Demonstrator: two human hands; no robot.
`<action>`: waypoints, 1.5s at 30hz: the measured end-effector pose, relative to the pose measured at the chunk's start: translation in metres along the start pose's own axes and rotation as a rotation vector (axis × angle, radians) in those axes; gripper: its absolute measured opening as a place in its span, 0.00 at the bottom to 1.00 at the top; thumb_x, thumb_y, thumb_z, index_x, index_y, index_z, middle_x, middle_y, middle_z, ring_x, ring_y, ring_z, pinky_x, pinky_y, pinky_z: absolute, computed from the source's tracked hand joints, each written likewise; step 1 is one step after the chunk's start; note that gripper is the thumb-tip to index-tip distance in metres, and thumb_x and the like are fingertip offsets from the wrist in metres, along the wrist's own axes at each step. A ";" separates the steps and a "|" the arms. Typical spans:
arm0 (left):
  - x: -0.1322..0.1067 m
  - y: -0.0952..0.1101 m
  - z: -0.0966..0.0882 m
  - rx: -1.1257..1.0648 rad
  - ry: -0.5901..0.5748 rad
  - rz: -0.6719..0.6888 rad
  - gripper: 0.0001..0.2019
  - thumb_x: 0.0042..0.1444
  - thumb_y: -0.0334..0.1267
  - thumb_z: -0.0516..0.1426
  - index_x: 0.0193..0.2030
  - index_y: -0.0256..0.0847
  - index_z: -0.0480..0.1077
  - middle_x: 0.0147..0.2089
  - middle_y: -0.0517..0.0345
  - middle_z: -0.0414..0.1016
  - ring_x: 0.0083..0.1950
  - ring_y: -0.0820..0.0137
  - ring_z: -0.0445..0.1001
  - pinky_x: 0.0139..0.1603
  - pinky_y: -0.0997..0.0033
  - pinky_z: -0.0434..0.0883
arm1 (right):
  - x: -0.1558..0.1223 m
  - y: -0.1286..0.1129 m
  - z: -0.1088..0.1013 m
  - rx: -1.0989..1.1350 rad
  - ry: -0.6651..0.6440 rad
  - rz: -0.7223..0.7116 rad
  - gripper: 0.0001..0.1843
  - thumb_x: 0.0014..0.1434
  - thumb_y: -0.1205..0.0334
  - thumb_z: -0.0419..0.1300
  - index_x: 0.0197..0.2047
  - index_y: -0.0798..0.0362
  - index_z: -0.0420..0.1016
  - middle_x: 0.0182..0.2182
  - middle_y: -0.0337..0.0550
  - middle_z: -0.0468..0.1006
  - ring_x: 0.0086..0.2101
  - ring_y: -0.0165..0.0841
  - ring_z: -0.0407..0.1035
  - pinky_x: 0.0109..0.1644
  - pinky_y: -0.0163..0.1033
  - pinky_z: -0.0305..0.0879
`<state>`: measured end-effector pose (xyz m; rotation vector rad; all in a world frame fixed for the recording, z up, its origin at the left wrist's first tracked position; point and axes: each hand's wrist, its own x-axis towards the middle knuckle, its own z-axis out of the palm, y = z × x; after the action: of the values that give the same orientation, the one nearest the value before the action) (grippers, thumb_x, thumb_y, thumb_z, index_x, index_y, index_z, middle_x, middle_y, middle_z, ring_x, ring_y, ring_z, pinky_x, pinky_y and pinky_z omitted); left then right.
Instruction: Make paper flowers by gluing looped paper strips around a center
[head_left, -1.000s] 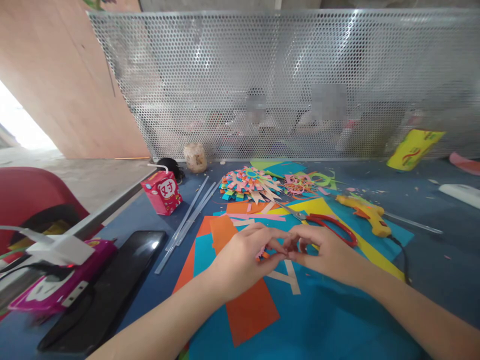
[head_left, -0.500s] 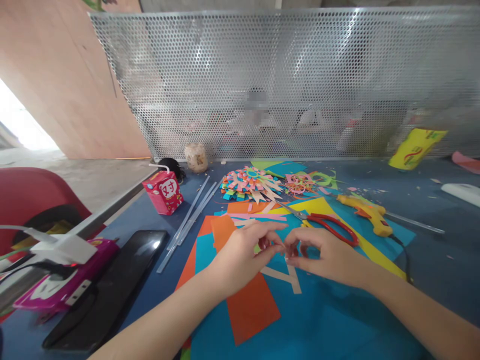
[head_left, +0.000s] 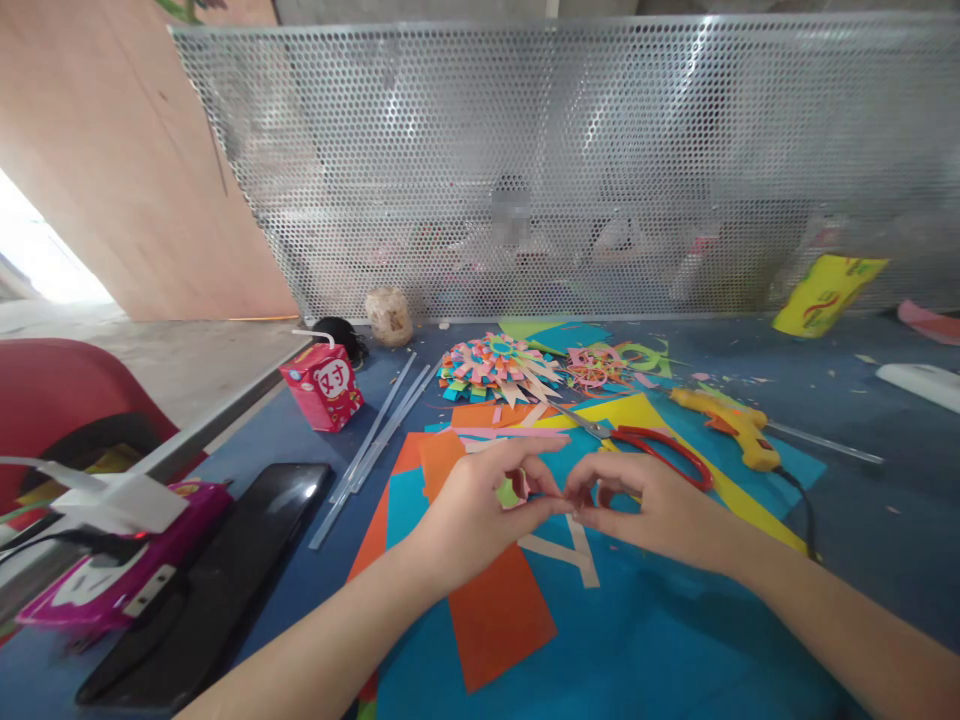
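Observation:
My left hand [head_left: 480, 515] and my right hand [head_left: 645, 510] meet over sheets of blue paper [head_left: 645, 640] and orange paper [head_left: 499, 615]. Both hands pinch a small folded paper piece [head_left: 517, 490], pink and green, between thumb and fingertips. Two pale paper strips [head_left: 574, 550] lie crossed just below my hands. Red-handled scissors [head_left: 652, 450] rest on a yellow sheet [head_left: 637, 412] right behind my right hand.
A paper rosette [head_left: 499, 367] and curled scraps [head_left: 607, 365] lie further back. A yellow glue gun [head_left: 731, 425] is at the right, glue sticks [head_left: 379, 435], a red drink carton [head_left: 322, 385] and a black phone [head_left: 217, 570] at the left. A perforated metal screen [head_left: 555, 160] closes the back.
My hands parted slightly and then came together again, lifting the small paper piece a little. The rest of the table is unchanged.

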<state>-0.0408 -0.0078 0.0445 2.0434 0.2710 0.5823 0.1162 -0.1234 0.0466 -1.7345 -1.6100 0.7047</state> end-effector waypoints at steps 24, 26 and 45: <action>0.001 -0.007 -0.004 0.355 0.194 0.209 0.15 0.52 0.28 0.55 0.47 0.41 0.67 0.33 0.60 0.77 0.37 0.72 0.73 0.38 0.73 0.71 | 0.001 0.009 -0.002 0.584 -0.157 -0.044 0.15 0.56 0.60 0.56 0.48 0.50 0.68 0.43 0.46 0.75 0.35 0.31 0.72 0.30 0.32 0.68; 0.001 -0.010 -0.004 0.449 0.233 0.350 0.15 0.52 0.26 0.54 0.47 0.40 0.67 0.35 0.58 0.77 0.41 0.71 0.73 0.42 0.71 0.71 | 0.002 0.011 -0.001 0.663 -0.196 -0.070 0.18 0.56 0.60 0.57 0.51 0.51 0.67 0.43 0.47 0.75 0.34 0.31 0.73 0.30 0.33 0.68; -0.002 0.000 0.003 0.013 0.082 0.136 0.17 0.52 0.30 0.56 0.50 0.39 0.66 0.39 0.56 0.78 0.39 0.71 0.74 0.38 0.73 0.70 | 0.006 0.010 -0.002 0.649 -0.123 -0.025 0.10 0.53 0.60 0.60 0.39 0.54 0.69 0.32 0.40 0.76 0.28 0.25 0.69 0.31 0.31 0.66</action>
<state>-0.0410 -0.0114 0.0428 2.0644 0.1852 0.7513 0.1251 -0.1184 0.0404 -1.2111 -1.2739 1.1829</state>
